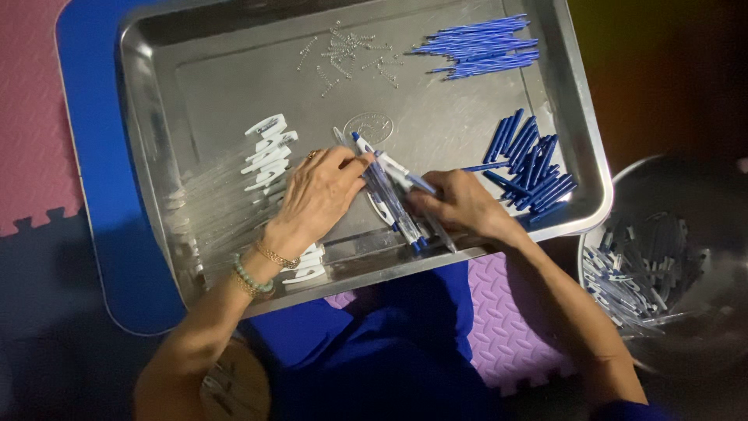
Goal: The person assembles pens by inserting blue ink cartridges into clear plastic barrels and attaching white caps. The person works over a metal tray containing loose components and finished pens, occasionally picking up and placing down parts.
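My left hand (315, 195) and right hand (460, 204) both clamped on bundle of blue-white plastic pens (389, 195) between them; long axis runs 11 to 5 o'clock, inside shiny metal tray (156, 125).

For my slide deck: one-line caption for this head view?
Both hands, left hand and right hand, gather blue-and-white pens in a steel tray.

Dim scene, glare on metal tray (195, 86), dark murky edges, slight blur

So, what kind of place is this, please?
Probably a small home workshop for assembling pens by hand, on the floor. A metal tray on foam mats holds sorted springs, blue refills and clear barrels; a bowl holds finished pens.
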